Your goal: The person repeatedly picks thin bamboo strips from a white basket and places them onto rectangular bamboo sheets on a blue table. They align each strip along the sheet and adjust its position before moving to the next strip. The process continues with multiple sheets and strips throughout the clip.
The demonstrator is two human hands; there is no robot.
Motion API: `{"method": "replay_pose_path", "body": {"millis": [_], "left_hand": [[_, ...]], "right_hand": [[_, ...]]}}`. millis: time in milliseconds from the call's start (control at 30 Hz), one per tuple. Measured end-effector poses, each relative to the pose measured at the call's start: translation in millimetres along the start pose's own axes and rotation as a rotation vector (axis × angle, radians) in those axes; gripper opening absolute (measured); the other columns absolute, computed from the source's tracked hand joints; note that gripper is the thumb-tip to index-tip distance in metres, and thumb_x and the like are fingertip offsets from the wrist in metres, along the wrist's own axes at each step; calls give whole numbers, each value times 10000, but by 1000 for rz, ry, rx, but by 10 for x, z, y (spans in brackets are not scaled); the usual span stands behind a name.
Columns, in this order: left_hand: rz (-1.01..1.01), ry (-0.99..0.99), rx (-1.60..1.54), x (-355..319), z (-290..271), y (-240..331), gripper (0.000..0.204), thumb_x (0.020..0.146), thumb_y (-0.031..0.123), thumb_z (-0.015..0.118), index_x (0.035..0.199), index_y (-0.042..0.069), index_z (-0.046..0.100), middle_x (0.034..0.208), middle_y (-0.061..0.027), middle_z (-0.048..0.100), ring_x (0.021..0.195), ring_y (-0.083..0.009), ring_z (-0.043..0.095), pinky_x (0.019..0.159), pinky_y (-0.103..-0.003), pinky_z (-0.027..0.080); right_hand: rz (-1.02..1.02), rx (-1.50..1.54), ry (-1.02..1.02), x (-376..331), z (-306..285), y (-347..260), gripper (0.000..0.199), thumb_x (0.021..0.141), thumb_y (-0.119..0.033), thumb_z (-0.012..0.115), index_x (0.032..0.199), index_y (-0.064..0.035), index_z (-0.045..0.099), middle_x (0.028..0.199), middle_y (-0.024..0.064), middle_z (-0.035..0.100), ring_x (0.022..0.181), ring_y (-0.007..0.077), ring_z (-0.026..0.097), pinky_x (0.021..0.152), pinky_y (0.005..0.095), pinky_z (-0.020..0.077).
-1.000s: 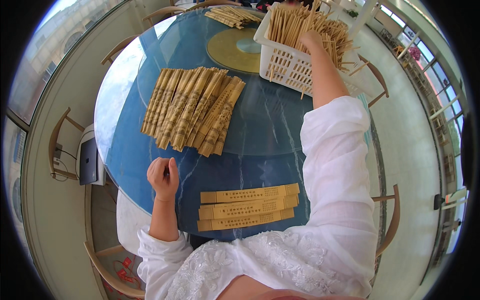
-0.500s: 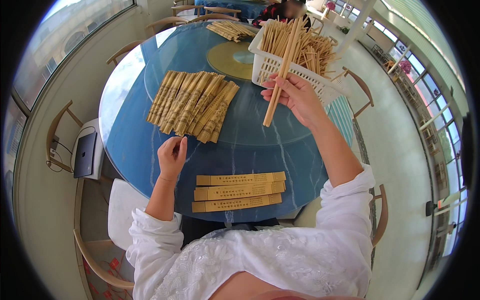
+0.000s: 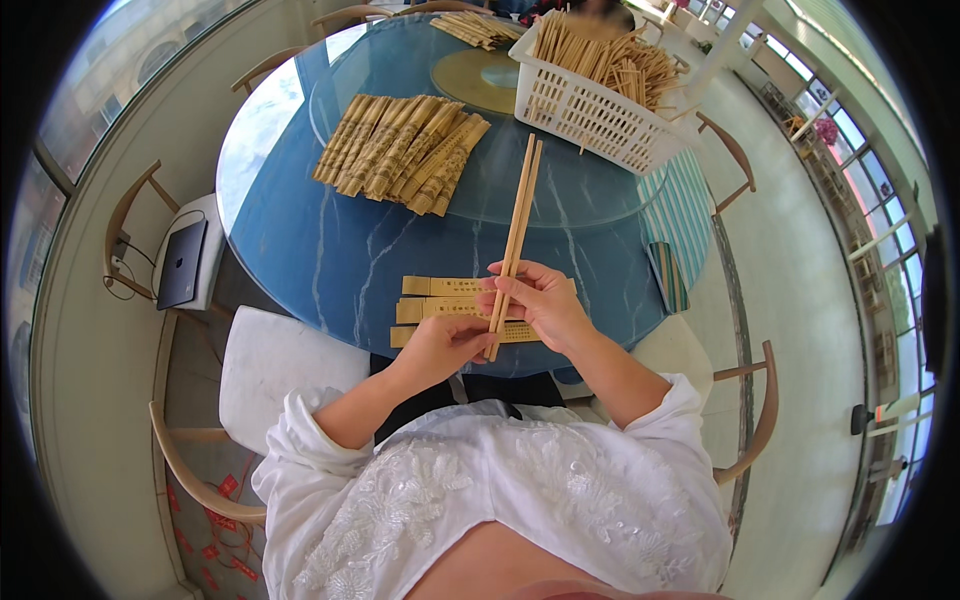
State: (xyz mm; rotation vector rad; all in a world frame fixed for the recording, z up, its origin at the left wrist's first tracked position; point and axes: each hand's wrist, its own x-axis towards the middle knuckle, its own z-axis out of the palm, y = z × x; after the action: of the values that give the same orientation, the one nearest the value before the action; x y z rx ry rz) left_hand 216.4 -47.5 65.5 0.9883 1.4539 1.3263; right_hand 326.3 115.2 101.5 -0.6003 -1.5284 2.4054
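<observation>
A pair of plain wooden chopsticks (image 3: 520, 215) stands slanted over the near table edge. My right hand (image 3: 538, 302) grips them below the middle, while my left hand (image 3: 445, 345) pinches their lower ends. Beneath my hands lie three flat gold-brown paper sleeves (image 3: 418, 310) with dark print, partly covered by my fingers. Farther off, a row of patterned gold-brown sleeves (image 3: 400, 150) lies side by side, plump as if filled. A white slatted plastic basket (image 3: 590, 110) at the back right is heaped with loose chopsticks (image 3: 600, 60).
The round blue marbled table (image 3: 300, 255) carries a glass turntable. Another bundle of sleeves (image 3: 478, 30) lies at the far edge. A striped cloth-like item (image 3: 668, 277) is at the right edge. Wooden chairs surround the table; a laptop (image 3: 182, 262) rests on the left one. Someone sits beyond the basket.
My right hand has brought the chopsticks from beside the basket down toward me. My left hand has moved from near the sleeve row to the chopsticks' lower ends. The view has tilted downward.
</observation>
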Motion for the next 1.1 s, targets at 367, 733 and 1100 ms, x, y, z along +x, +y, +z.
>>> {"method": "replay_pose_path", "body": {"millis": [367, 733, 1100], "left_hand": [[-106, -101, -324, -150, 201, -105, 189, 978, 95, 597, 1107, -42, 607, 960, -92, 681, 868, -169, 688, 768, -289, 605], [27, -56, -92, -65, 341, -304, 288, 952, 56, 627, 1213, -50, 565, 1019, -121, 688, 950, -199, 688, 794, -304, 590], [502, 365, 186, -150, -64, 49, 143, 905, -58, 630, 1041, -91, 664, 885, -115, 652, 717, -160, 667, 649, -238, 550]], "right_hand": [[-111, 69, -22, -292, 14, 205, 279, 975, -143, 613, 1213, 2, 606, 1000, 113, 682, 900, 195, 695, 836, 321, 600], [-397, 7, 17, -487, -68, 392, 208, 1037, -188, 507, 1145, -31, 591, 814, 30, 559, 714, 106, 551, 676, 234, 480], [-428, -1109, -41, -956, -636, 311, 231, 978, -207, 561, 1094, -26, 644, 983, 138, 660, 917, 330, 638, 794, 412, 503]]}}
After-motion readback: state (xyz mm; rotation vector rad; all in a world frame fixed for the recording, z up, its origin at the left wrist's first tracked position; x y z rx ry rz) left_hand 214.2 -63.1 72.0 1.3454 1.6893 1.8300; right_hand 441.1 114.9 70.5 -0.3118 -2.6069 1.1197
